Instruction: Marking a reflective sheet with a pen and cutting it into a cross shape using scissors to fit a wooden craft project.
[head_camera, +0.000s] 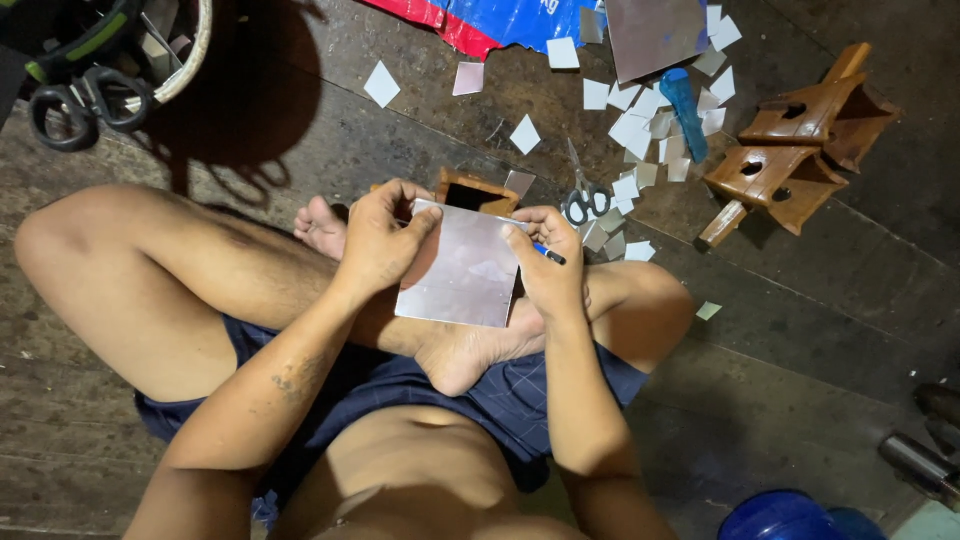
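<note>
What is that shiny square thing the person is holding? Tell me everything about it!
It is a flat, thin, shiny silvery square sheet that looks like mirror or polished metal, with pinkish, cloudy reflections on its face. It is held tilted above the crossed legs. The left hand grips its upper left edge, and the right hand, which also holds a thin dark pen-like tool, steadies its right side. Its edges look straight and its corners whole.

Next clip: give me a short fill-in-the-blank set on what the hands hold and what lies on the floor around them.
1. Both hands hold a shiny square ____ over the crossed legs.
2. The right hand also grips a ____ with a blue barrel.
3. The scissors on the floor have ____ handles.
4. The left hand grips the sheet at its ____ edge.

Missing words: sheet; pen; grey; left
</note>
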